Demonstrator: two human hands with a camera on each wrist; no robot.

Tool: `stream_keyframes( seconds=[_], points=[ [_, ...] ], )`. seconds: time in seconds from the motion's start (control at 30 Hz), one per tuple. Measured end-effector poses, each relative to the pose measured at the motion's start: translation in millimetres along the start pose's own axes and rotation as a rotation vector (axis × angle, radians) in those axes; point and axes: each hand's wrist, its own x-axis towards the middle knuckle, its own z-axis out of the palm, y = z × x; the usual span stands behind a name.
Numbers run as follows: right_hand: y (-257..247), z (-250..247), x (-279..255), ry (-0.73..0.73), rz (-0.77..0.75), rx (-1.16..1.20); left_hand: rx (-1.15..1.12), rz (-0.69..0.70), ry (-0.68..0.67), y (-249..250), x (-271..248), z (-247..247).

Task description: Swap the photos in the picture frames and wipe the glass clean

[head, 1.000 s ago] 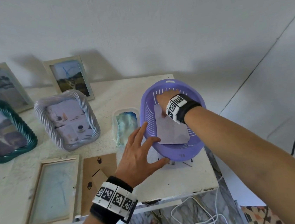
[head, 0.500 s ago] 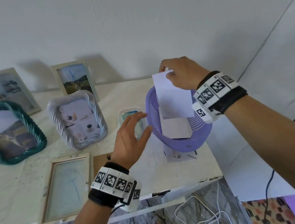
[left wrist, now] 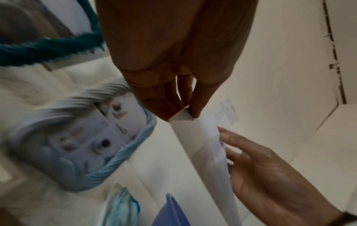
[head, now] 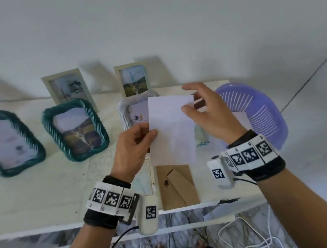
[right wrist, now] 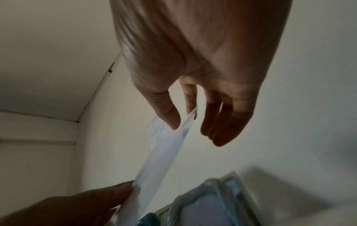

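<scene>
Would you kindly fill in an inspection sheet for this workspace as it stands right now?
Surface: white table, scuffed.
Job's things: white photo sheet held above table; open wooden frame lying flat, cardboard backing beside it; five filled frames behind.
Clutter: purple basket at right end.
Hands: left hand pinches the sheet's left edge; right hand pinches its upper right corner.
Cables: white cables on floor.
Surroundings: plain white wall.
</scene>
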Motion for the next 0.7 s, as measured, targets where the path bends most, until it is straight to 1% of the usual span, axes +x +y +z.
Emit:
stream_keyframes(
  seconds=[0.07, 0.13, 0.2, 0.27, 0.3, 0.4, 0.47, 0.6, 0.7],
  points=[
    [3.0, 26.8, -14.7, -0.014, 0.132, 0.161, -0.021, -0.038, 0.031, -5.3, -7.8, -21.0],
    [7.5, 52.8, -29.9, -0.063, 0.228, 0.298, -0.001, -0.072, 0.043, -15.4, -14.1, -39.8],
    [12.5, 76.4, -44.0, -0.087, 0.282, 0.377, 0.048, -0.098, 0.035, -26.8, -20.4, -55.8],
    [18.9, 94.2, -55.3, -0.082, 0.312, 0.395, 0.116, -0.117, 0.009, -39.6, -27.3, -69.9],
    [21.7, 101.4, -59.7, -0.084, 0.331, 0.385, 0.197, -0.099, 0.002, -46.9, -31.4, -78.1],
    [28.6, 118.5, -71.9, -0.118, 0.376, 0.308, 0.522, 0.043, 0.009, -74.5, -44.6, -108.8],
    [33.8, 128.7, -79.4, -0.143, 0.378, 0.263, 0.659, 0.106, -0.019, -95.0, -51.8, -129.2],
    [47.7, 145.6, -88.4, -0.222, 0.36, 0.125, 0.815, 0.136, -0.095, -131.6, -70.1, -151.3],
    [53.1, 154.2, -90.2, -0.244, 0.344, 0.027, 0.89, 0.156, -0.169, -149.2, -80.9, -160.8]
  ],
)
